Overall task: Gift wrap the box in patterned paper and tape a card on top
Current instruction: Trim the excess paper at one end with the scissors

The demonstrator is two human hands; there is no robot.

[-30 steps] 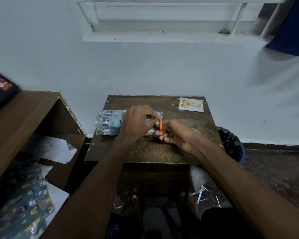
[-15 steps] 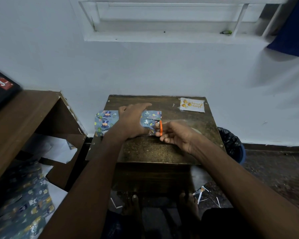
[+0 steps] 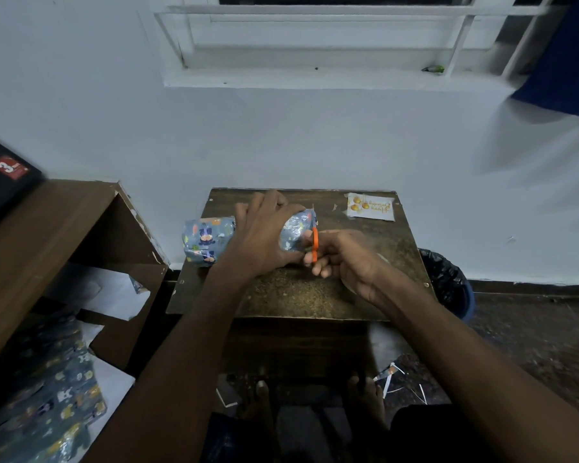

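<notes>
The box wrapped in blue patterned paper (image 3: 205, 238) lies on its side across the left half of the small brown table (image 3: 301, 295). My left hand (image 3: 264, 235) lies over the box's middle, fingers spread over its top and thumb near the front. My right hand (image 3: 341, 255) sits at the box's right end and pinches a thin orange tool (image 3: 315, 243), held upright against the paper there. A white card with golden balloons (image 3: 370, 207) lies flat at the table's back right corner.
A brown shelf unit (image 3: 64, 228) stands to the left, with white sheets and spare patterned paper (image 3: 47, 396) below it. A dark bin (image 3: 448, 282) stands right of the table. Paper scraps (image 3: 395, 382) lie on the floor near my feet.
My left hand moved from pinching the paper at the box's right end to lying flat over the top of the box. My right hand stays by the end with the orange tool.
</notes>
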